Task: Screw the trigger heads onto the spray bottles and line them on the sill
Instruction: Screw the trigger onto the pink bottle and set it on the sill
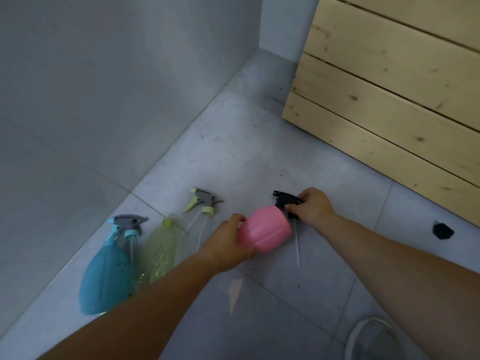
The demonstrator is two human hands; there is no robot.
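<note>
Head view: tiled floor [259, 152], no sill in sight. On it, pink bottle [265, 229] tipped on side, long axis running away and right, neck toward black trigger head [284, 200]. Left hand [228, 242] fingers wrap bottle base; right hand [313, 206], nearer head, pinches it. White dip tube [298, 248] lies outside bottle, probably needs feeding into neck first. Bottle opaque, ribbed, matte.

Left hand [228, 242] grips the pink bottle [265, 228], right hand [313, 205] pinches the black trigger head [285, 198] at its neck, maybe touching; blue bottle [106, 276] and green bottle [158, 253] lie on the floor [285, 294].
</note>
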